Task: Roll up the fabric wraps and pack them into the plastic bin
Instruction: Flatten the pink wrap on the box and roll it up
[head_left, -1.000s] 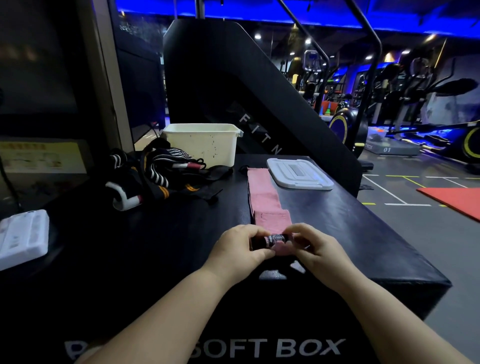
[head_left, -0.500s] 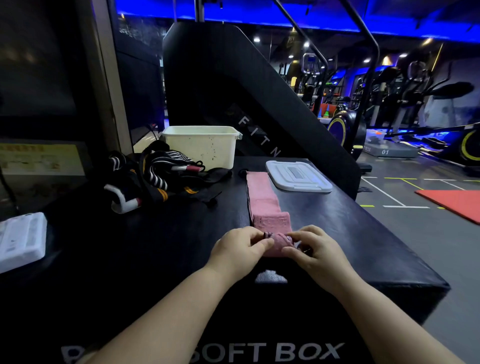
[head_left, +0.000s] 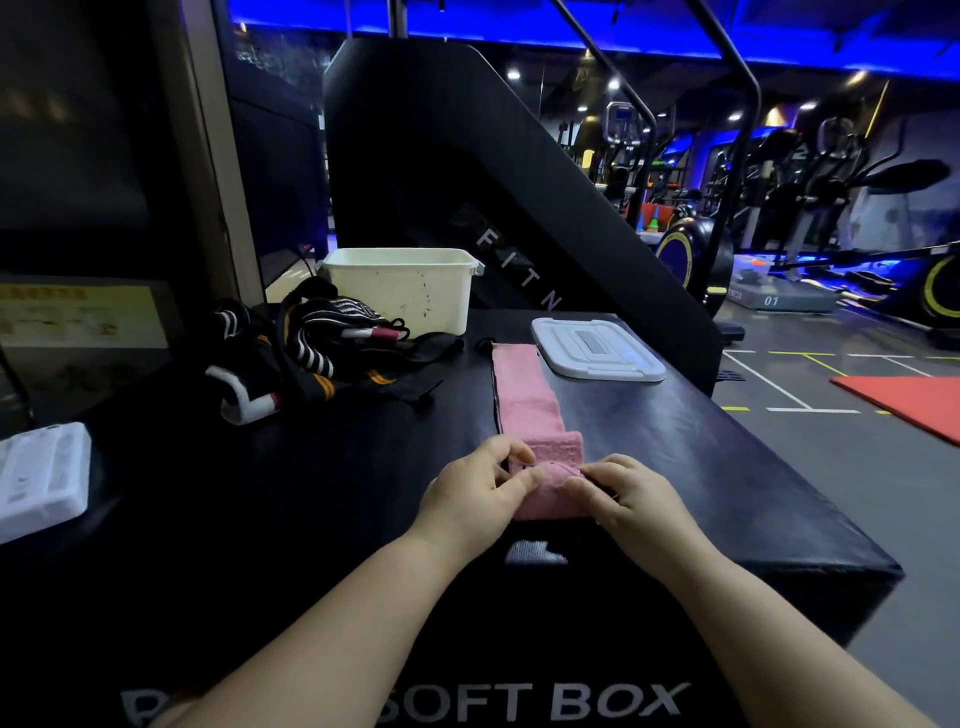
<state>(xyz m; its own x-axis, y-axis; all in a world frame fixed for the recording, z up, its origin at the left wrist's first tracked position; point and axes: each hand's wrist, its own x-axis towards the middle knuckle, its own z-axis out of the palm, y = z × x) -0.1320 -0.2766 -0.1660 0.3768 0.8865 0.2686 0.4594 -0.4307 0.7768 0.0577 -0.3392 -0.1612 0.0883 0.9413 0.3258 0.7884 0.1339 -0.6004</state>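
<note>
While mostly flat, pink wrap with near end between fingers.

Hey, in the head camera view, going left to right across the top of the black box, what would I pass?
White case → pile of black striped wraps → pink wrap → white lid. The white bin overlaps the pile from behind, so it is left out.
</note>
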